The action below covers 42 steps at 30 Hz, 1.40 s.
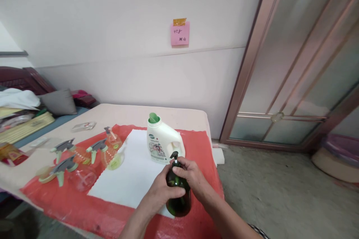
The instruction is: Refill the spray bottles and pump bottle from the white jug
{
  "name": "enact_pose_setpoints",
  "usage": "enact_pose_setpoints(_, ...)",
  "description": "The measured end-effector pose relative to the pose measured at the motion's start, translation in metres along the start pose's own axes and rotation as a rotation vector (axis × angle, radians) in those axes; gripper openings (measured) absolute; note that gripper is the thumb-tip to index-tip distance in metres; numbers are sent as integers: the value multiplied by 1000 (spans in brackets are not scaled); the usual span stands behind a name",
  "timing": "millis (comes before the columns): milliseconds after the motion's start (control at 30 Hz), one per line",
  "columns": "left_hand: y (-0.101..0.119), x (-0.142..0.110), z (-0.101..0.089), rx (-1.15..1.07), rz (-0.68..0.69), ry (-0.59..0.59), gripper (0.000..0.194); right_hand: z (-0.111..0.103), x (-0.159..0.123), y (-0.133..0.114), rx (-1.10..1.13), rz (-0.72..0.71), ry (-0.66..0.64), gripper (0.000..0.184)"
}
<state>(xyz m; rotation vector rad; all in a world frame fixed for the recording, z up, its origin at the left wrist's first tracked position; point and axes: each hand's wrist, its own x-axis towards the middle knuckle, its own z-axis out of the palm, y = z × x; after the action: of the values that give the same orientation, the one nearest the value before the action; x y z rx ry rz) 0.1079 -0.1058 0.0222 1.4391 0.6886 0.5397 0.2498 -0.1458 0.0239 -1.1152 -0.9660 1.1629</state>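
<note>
A dark green pump bottle [178, 203] with a black pump head stands upright between my hands near the table's front edge. My left hand [165, 186] is wrapped round its body, thumb across the front. The fingers of my right hand [189, 171] close round the neck and collar, just under the pump head [174, 155]. Right behind it is a white detergent jug [159, 140], its green spout showing at the open mouth. Under the jug lies a white sheet [126, 179], on top of a red cloth [196, 145].
Several clear spray bottles [82, 177] with grey and green triggers stand on the left of the table, along with a pump bottle [113, 138] of orange tint. A pink note [180, 34] is taped to the wall. At right are a sliding glass door [280, 82] and a tub [336, 157].
</note>
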Motion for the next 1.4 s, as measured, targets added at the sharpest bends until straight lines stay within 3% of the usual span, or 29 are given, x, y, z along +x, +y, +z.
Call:
enact_pose_setpoints(167, -19, 1, -8, 1, -8, 15, 86, -23, 7, 1, -97, -9, 138, 30)
enact_pose_setpoints(333, -28, 0, -16, 218, -72, 105, 59, -55, 16, 3, -399, -117, 482, 30)
enact_pose_setpoints(433, -25, 2, -13, 309, -78, 131, 46, -69, 27, 3, -466, -159, 606, 30)
enact_pose_setpoints(533, -18, 4, -7, 333, -90, 141, 41, -78, 53, 2, -519, -222, 638, 31)
enact_pose_setpoints(700, -9, 3, 0, 311, -79, 128, 37, -89, 125, 9, -577, -295, 618, 38)
enact_pose_setpoints(833, -10, 3, -4, 333, -93, 145, 36, -94, 173, 28, -584, -252, 626, 42)
enact_pose_setpoints(967, -12, 6, -9, 331, -93, 141, 37, -99, 193, 45, -582, -188, 634, 51)
enact_pose_setpoints(1100, -9, 4, -7, 332, -94, 133, 37, -102, 181, 41, -559, -106, 638, 73)
enact_pose_setpoints(1233, -7, 2, -6, 271, -79, 169, 38, -92, 137, 25, -507, -39, 633, 84)
enact_pose_setpoints(1333, -8, 7, -18, 222, -8, 294, 31, -75, 97, 16, -440, -30, 599, 81)
enact_pose_setpoints(1400, -9, 10, -35, 162, 42, 457, 22, -61, 74, 12, -383, -34, 569, 78)
